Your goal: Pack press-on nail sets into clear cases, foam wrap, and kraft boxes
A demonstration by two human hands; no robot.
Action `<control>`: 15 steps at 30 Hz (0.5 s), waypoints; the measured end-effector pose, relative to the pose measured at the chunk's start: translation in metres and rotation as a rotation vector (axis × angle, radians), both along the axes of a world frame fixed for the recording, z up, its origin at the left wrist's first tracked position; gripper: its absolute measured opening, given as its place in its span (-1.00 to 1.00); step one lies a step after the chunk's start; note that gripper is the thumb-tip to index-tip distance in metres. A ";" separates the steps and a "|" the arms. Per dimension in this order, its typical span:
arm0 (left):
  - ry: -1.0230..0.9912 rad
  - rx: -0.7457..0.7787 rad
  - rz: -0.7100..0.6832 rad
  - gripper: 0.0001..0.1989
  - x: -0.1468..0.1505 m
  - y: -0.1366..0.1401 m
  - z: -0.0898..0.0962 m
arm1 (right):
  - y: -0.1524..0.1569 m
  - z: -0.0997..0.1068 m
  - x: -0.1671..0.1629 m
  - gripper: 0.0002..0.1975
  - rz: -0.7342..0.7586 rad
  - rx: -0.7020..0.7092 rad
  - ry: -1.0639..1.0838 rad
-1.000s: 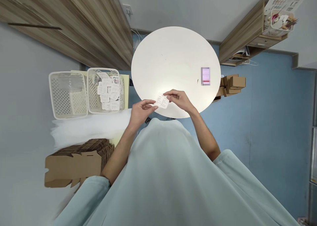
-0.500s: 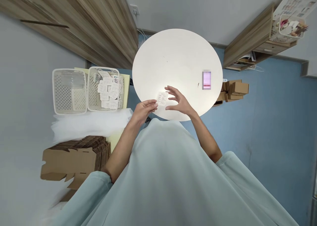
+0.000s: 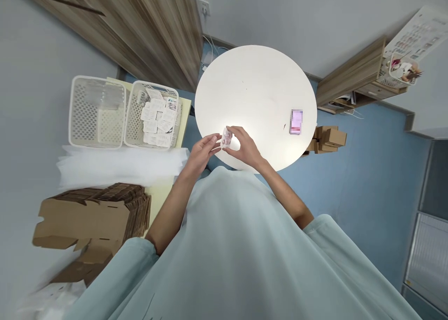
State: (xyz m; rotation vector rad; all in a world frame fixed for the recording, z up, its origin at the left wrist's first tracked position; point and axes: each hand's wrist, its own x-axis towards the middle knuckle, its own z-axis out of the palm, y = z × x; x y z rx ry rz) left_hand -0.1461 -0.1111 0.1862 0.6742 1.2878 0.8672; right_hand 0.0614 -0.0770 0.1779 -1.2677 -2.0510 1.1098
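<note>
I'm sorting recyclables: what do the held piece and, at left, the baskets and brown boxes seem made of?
Held piece: paperboard or plastic, finish unclear; pale, reddish marks, too small to settle. Baskets: likely moulded plastic, smooth white, regular holes. Boxes: apparently matte cardboard, cut flaps.

The right hand [image 3: 243, 147] pinches a small white card [image 3: 227, 138] with pink marks on it, over a round white table [image 3: 255, 72]. The left hand [image 3: 201, 155] is at eight o'clock from the card, so close I can't tell if it touches. Going by the table's middle, two white baskets [image 3: 71, 110] sit at nine o'clock, one with lots of cards [image 3: 157, 117], flat brown cardboard [image 3: 87, 217] at eight, and brown boxes [image 3: 334, 138] at four
</note>
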 end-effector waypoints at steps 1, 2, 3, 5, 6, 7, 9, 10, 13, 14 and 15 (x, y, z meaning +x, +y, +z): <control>0.045 0.026 0.010 -0.34 -0.006 0.001 -0.001 | 0.001 -0.003 -0.004 -0.27 0.023 0.018 -0.059; 0.084 0.047 0.008 -0.33 -0.012 0.002 -0.003 | 0.002 -0.006 -0.010 -0.26 0.045 0.033 -0.109; 0.118 0.065 0.005 -0.33 -0.019 0.003 -0.006 | 0.002 -0.009 -0.015 -0.25 0.067 0.046 -0.151; 0.164 0.089 0.003 -0.35 -0.032 0.006 -0.015 | 0.003 -0.016 -0.029 -0.25 0.104 0.063 -0.221; 0.175 0.091 0.003 -0.36 -0.039 0.007 -0.020 | 0.004 -0.020 -0.035 -0.26 0.116 0.065 -0.257; 0.180 0.086 0.002 -0.37 -0.045 0.008 -0.026 | 0.005 -0.024 -0.042 -0.27 0.122 0.061 -0.297; 0.186 0.064 -0.003 -0.40 -0.056 0.010 -0.037 | 0.006 -0.034 -0.055 -0.30 0.126 0.037 -0.392; 0.190 0.052 -0.005 -0.42 -0.063 0.010 -0.041 | 0.008 -0.041 -0.061 -0.31 0.127 0.019 -0.444; 0.203 0.041 -0.005 -0.46 -0.085 0.007 -0.049 | 0.010 -0.063 -0.073 -0.32 0.126 -0.046 -0.586; 0.206 0.041 -0.004 -0.47 -0.093 0.005 -0.050 | 0.010 -0.071 -0.076 -0.32 0.123 -0.065 -0.622; 0.210 0.040 -0.003 -0.47 -0.102 0.003 -0.050 | 0.010 -0.079 -0.078 -0.32 0.117 -0.082 -0.651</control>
